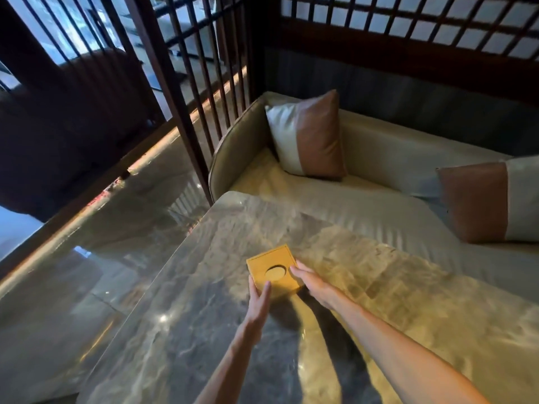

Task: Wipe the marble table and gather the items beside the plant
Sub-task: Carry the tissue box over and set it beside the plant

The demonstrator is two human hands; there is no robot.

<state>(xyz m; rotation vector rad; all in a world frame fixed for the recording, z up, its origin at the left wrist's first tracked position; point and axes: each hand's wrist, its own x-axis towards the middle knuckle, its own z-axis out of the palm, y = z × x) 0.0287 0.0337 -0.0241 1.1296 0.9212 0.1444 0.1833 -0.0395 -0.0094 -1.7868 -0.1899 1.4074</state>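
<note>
Marble table (pixel 335 330) fills the lower half of the frame, its glossy grey-and-tan top catching warm light. Near the middle of the frame a square yellow wooden box (pixel 272 271) with a round hole in its lid sits on the tabletop. Both hands close on it from the near side: the left hand (pixel 259 295) grips the box's lower left edge, thumb laid on the lid just below the hole, while the right hand (pixel 309 282) presses against the right side, fingertips touching the lid beside the hole. Beyond the table, toward the upper right, runs a cream bench sofa (pixel 393 158) carrying two brown-and-white cushions (pixel 306 138). A dark wooden lattice screen (pixel 204 91) stands at upper centre.
</note>
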